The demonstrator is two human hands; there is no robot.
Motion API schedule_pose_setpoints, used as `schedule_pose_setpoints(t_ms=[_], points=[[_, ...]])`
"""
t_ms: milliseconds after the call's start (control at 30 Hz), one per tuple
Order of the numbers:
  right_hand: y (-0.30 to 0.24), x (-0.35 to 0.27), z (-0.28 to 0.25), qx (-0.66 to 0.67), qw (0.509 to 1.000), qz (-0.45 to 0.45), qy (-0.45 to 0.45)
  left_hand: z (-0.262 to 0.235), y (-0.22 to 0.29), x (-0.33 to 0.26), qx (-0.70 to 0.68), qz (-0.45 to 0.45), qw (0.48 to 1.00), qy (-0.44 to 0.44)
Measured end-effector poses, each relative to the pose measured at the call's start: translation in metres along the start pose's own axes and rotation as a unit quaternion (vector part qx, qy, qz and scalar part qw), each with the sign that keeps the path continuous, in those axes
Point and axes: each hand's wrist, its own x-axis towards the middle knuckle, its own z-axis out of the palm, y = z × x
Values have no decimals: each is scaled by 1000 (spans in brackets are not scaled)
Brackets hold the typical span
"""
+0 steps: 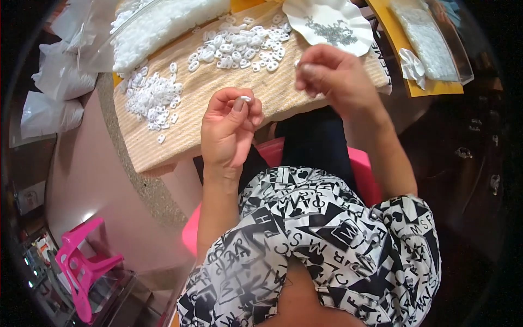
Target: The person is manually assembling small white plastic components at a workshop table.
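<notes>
A: What is held nearest, in the left hand [229, 125]?
B: A small white plastic piece [245, 98] is clamped between thumb and fingertips, above the near edge of the table. Only a slim, rounded sliver of it is shown; whether it is pierced cannot be told.

A: And how are the fingers of the right hand [340, 79] set?
B: They are curled, with the tips drawn in toward the thumb, but blurred. A white speck [297, 64] is seen at their edge; whether it is gripped cannot be told.

A: What is laid out beyond the hands?
B: A table topped with beige, ribbed cloth [201, 95]. On its left side, small white plastic links [152, 101] are heaped, flat and round-cornered, many pierced by two holes. A few are scattered toward the near edge. Farther back, a second heap of oval white links [239, 46] is spread; these look bulkier, and paired openings are seen in several.

A: And farthest off?
B: At the back right, tiny grey slivers [338, 34] are gathered in a white dish with a ruffled rim [335, 7]. At the back left, more white pieces are packed in a clear plastic bag [169, 27].
</notes>
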Motion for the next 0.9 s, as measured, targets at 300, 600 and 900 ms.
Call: schedule_pose_setpoints(t_ms=[300, 600, 900], points=[[35, -22, 20, 77, 996, 35, 19, 9, -8, -8, 6, -48, 998, -45], [31, -26, 22, 60, 998, 27, 16, 20, -15, -15, 144, 35, 989, -1], [26, -31, 32, 8, 1000, -2, 8, 23, -12, -19, 158, -25, 987, 17]])
